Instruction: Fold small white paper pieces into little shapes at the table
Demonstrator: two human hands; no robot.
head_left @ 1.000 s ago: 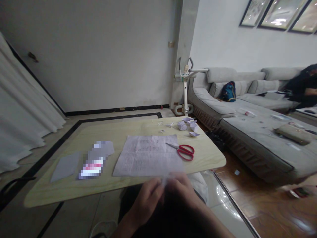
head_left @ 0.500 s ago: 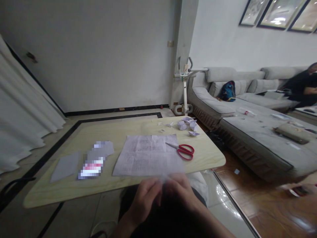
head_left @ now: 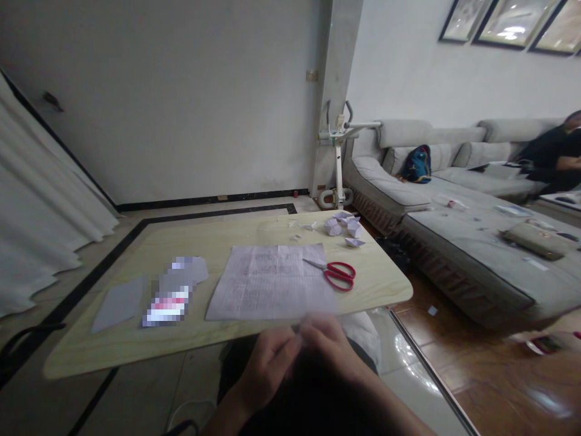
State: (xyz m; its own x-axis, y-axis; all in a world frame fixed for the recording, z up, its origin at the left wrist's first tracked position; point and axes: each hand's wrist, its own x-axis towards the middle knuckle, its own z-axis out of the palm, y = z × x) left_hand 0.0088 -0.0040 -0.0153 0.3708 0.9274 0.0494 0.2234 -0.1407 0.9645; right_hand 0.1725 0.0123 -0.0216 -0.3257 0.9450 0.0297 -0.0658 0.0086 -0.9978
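My left hand (head_left: 272,357) and my right hand (head_left: 327,345) meet just off the table's near edge, above my lap. Fingers of both are curled in a pinch, fingertips together. A small pale scrap shows faintly between them; blur and the fingers hide most of it. Beyond my hands lies a creased, printed sheet of paper (head_left: 267,287), flat on the table (head_left: 177,236). Red-handled scissors (head_left: 338,275) rest with their blades over the sheet's right side. Several folded paper shapes (head_left: 333,227) sit at the far right corner, with a boat-like one (head_left: 354,242) nearer.
A blank sheet (head_left: 118,303) and a pixelated item (head_left: 167,300) lie on the table's left. Small paper scraps (head_left: 297,237) are near the far edge. To the right is a grey sofa (head_left: 463,242) with a seated person (head_left: 554,154). White exercise equipment (head_left: 338,163) stands behind.
Both hands remain pinched together, with the fingertips drawn slightly closer and the right hand a little higher. The pale scrap shows less than before. The view has shifted slightly; the things on the table stay put.
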